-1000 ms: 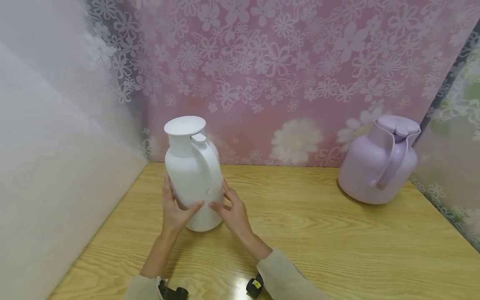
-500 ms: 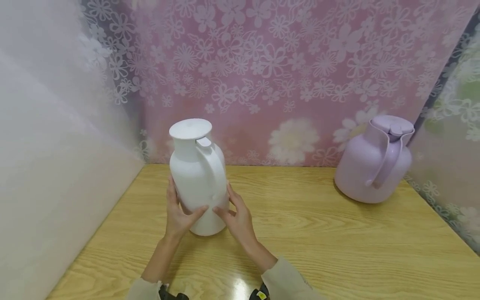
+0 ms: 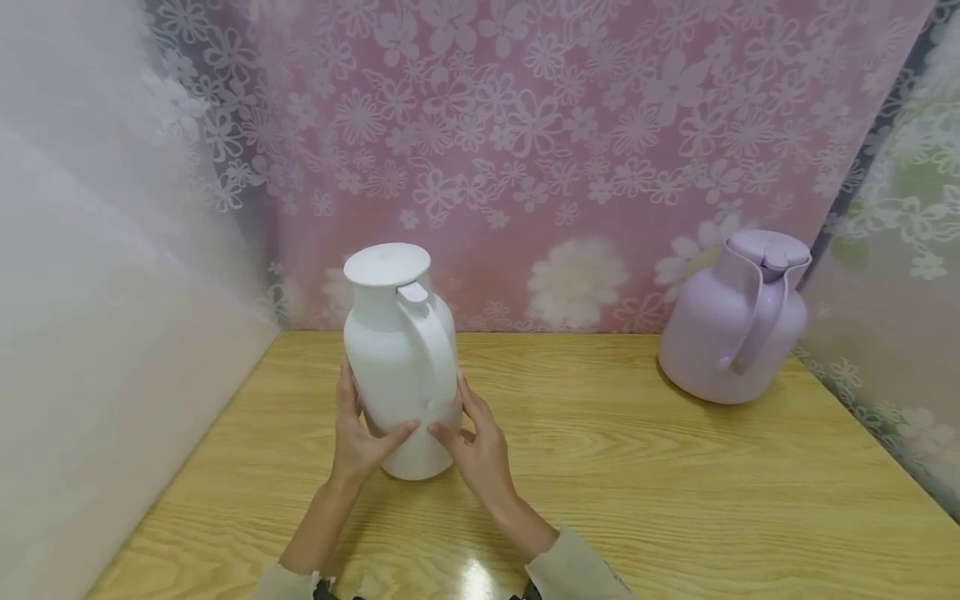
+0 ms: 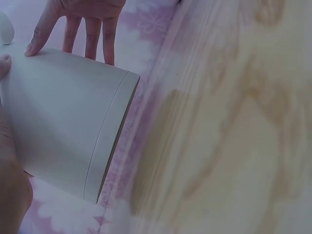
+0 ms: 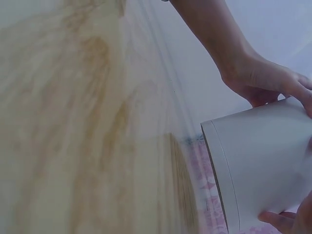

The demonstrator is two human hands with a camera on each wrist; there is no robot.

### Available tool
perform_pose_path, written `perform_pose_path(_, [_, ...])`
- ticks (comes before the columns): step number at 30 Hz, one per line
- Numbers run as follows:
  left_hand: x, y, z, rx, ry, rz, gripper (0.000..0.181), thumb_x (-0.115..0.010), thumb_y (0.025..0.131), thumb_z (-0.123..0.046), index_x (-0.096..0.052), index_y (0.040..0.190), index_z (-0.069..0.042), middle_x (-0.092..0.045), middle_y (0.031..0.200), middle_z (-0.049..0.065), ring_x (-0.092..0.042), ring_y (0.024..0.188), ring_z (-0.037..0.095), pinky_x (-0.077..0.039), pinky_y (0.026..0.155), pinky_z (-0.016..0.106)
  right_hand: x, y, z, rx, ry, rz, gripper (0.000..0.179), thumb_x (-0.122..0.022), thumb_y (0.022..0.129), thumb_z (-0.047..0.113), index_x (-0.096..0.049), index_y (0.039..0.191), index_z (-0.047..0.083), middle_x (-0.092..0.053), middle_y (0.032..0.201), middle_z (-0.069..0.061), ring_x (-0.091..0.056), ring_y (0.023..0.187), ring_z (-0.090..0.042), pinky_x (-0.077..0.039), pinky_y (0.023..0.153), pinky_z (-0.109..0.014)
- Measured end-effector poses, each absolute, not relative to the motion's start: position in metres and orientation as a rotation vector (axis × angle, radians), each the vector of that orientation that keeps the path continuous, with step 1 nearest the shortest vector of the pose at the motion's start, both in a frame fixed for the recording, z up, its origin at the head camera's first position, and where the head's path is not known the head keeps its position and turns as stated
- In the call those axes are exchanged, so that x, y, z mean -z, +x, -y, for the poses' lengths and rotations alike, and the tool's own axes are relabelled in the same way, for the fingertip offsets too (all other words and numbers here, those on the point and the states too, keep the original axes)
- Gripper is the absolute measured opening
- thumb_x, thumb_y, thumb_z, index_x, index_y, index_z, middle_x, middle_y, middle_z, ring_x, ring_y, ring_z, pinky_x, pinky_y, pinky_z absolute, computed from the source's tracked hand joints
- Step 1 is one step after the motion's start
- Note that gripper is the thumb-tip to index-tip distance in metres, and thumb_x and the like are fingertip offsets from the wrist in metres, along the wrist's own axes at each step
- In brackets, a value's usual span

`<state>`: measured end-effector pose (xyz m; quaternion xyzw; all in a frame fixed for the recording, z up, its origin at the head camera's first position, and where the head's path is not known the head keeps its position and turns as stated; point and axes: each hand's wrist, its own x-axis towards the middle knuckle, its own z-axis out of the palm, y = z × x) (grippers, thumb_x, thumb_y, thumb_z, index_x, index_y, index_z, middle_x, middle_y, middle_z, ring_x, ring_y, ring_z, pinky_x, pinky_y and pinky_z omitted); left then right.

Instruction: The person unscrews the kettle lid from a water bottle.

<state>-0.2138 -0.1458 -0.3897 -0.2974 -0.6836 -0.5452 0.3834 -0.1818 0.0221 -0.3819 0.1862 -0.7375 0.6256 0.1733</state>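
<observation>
A white vacuum jug (image 3: 401,367) with a round lid and a side handle is held upright, left of centre in the head view. My left hand (image 3: 358,446) grips its lower body from the left, and my right hand (image 3: 483,454) grips it from the right. Both thumbs press the near side, their tips close together under the handle. In the left wrist view, the pink wall shows between the base of the jug (image 4: 63,117) and the tabletop, so it hangs off the table. The far fingers are partly hidden behind the body.
A lilac vacuum jug (image 3: 731,325) stands at the back right of the wood-grain table (image 3: 637,492). Behind the table hangs a pink flowered backdrop (image 3: 480,150). A pale wall (image 3: 127,275) runs along the left side, and a flowered one (image 3: 892,317) along the right.
Both hands have brought the white jug a little to the right and nearer to me, with the same grip. The whole head view has shifted slightly; the lilac jug stays where it stands.
</observation>
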Motion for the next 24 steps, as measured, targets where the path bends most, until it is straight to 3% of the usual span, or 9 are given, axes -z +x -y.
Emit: perform_pose_path(24, [0.393,-0.210,0.129,1.439,-0.849,1.722,0.106,-0.076,0.074,-0.036,-0.007,0.139,0.012,-0.027,0.140,0.024,-0.040,0.119,0.017,-0.034,0.095,0.027,0.384,-0.164,-0.036,-1.680,0.434,2.111,0.069,-0.069,0.080,0.003,-0.034,0.140,0.000,-0.038,0.137,-0.019,-0.046,0.115,-0.036,-0.047,0.081,-0.047])
